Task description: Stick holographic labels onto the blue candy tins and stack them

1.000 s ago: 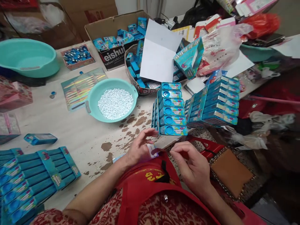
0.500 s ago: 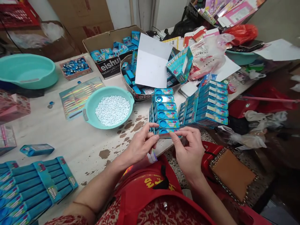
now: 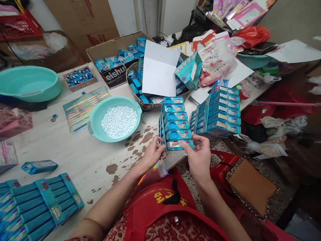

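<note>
A row of blue candy boxes [image 3: 177,125] lettered "Caramelo Macizo" stands at the table's near edge, round recesses facing up. Over the front box lies a shiny rainbow sticker strip [image 3: 175,144]. My right hand [image 3: 199,154] has its thumb on the strip's right end and its fingers curled round that end of the box. At the box's left end is my left hand [image 3: 152,152], fingertips drawn together; what they pinch, if anything, is hidden. To the right leans a second block of blue boxes [image 3: 217,112]. A rainbow sticker sheet [image 3: 160,169] lies by my lap.
A teal basin [image 3: 94,124] holds white candies. Behind it are cartons of blue boxes [image 3: 107,78], a tray of shiny blue pieces [image 3: 80,78] and another sticker sheet [image 3: 85,107]. More packed boxes [image 3: 45,204] lie at lower left. A red chair [image 3: 222,167] stands at right.
The strip, earlier held between both hands at the front box's near edge, now lies across its top. My left hand has moved down and left off it; my right thumb stays on its end.
</note>
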Demonstrator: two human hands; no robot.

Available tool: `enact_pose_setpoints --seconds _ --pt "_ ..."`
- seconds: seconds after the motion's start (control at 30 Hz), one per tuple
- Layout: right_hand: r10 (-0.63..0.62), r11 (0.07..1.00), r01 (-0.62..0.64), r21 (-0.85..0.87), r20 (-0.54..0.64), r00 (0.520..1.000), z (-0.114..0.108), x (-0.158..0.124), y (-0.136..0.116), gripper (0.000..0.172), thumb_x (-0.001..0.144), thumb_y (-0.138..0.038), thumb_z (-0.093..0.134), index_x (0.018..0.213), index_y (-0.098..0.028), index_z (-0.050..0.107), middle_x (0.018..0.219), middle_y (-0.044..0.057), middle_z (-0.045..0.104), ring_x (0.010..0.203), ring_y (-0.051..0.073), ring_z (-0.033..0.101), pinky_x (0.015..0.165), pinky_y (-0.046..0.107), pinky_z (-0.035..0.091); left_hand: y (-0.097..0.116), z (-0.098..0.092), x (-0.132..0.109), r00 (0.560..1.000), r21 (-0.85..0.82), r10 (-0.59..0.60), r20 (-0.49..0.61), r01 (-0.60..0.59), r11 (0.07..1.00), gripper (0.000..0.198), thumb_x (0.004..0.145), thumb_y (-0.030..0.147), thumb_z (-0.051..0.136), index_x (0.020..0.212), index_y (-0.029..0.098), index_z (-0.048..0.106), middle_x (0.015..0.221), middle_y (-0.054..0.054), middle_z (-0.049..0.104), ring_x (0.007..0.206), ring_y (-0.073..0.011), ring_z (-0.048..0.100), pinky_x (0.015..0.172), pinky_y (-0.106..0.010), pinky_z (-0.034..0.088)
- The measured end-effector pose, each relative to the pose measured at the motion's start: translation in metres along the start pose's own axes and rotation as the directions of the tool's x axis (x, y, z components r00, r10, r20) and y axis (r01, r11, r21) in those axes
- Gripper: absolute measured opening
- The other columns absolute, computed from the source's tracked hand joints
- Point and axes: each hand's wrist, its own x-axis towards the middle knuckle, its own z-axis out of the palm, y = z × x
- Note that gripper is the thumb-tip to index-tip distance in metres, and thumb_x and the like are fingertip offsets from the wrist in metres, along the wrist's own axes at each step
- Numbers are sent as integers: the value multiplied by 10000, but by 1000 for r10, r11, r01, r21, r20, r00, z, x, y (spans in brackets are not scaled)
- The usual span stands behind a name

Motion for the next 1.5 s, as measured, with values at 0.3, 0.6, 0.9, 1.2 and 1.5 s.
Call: enact_pose_setpoints --seconds 0.3,0.6,0.9,1.2,1.5 --pt "-20 994 20 -109 -1 1000 0 3 -5 309 729 -356 682 928 -186 517 926 55 569 844 171 573 734 319 500 -54 21 -27 919 591 393 41 -339 732 899 781 655 448 1457 176 101 1538 -172 41 1407 -352 -2 1095 -552 79" --pt "9 994 -19 -108 -93 996 -27 -47 50 227 882 -385 502 1011 -198 509 940 40 561 830 142 579 722 286 505 -141 -32 -21 952 545 -300 56 223 808 274 808 316 482 934 148 659 858 -49 679 791 -185 587 716 -271 424" --pt "-172 617 693 -373 796 581 19 -73 129 276 881 -235 521 1144 -189 593 1151 133 586 1067 260 521 887 422 469 -144 -34 -31 966 604 -255 48 175 777 219 793 256 471 780 146 660 671 -2 606 642 -127 486 595 -219 318" --pt "-234 328 926 -184 934 269 2 -73 154 291 869 -163 544 1153 -205 586 1282 103 547 1194 248 455 919 400 400 -149 -35 -24 942 545 -336 2 281 790 208 770 254 498 751 147 675 640 -1 600 636 -131 500 564 -218 325" --pt "-95 666 657 -353 833 544 10 -63 84 115 891 -209 509 792 -199 567 773 31 603 749 168 562 662 270 420 -137 -32 -33 979 540 -163 -121 203 817 263 829 273 440 887 125 650 846 -78 653 815 -197 570 732 -287 407"
